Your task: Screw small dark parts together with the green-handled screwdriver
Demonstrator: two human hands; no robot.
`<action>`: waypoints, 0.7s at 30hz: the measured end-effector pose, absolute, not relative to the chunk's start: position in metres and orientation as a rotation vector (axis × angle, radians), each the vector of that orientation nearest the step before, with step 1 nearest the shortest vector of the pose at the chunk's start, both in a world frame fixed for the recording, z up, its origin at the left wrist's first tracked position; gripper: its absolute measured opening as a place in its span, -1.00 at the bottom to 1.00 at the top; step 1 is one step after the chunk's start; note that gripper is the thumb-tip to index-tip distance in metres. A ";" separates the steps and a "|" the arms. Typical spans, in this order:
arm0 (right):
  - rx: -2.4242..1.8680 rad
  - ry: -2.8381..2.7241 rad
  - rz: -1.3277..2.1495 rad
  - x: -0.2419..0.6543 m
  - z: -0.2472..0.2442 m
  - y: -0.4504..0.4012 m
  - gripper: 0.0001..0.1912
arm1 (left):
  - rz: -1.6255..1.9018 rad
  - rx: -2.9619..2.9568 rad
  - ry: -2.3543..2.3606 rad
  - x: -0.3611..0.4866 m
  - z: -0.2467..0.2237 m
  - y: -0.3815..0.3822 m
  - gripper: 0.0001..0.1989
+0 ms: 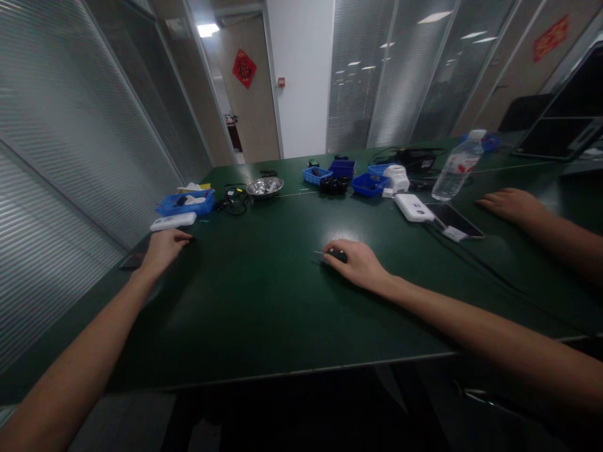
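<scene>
My right hand rests on the green table, its fingers wrapped round the dark handle of a small screwdriver; the thin metal shaft points left. At the left, my left hand is closed in a pinch on a tiny dark piece, too small to name. Just behind that hand lies a white power strip, with a blue tray of small items beyond it. A dark flat object lies beside my left wrist.
Farther back are a metal bowl with small parts, black cables, blue bins and a white power bank. A phone and a bottle stand or lie at right, near another person's hand.
</scene>
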State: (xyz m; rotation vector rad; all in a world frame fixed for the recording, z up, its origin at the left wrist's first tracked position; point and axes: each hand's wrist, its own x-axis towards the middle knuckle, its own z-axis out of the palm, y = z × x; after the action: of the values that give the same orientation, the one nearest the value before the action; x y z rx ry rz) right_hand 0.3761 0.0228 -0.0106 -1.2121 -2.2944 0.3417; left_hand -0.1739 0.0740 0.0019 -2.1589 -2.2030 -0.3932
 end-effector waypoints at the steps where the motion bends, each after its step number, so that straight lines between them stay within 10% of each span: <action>1: -1.211 -2.293 0.345 0.376 -0.010 0.022 -0.78 | -0.390 -2.156 -2.203 -0.174 0.001 0.074 -0.68; 21: -1.132 -2.330 0.368 0.376 -0.013 0.024 -0.80 | -0.609 -2.328 -2.276 -0.110 0.002 0.072 -0.69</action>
State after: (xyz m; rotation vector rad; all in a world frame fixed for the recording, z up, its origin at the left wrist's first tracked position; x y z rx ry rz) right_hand 0.3756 0.0235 -0.0132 -1.1324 -2.3305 0.3678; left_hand -0.1097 0.0720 0.0023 -2.3284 -2.2763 -0.6091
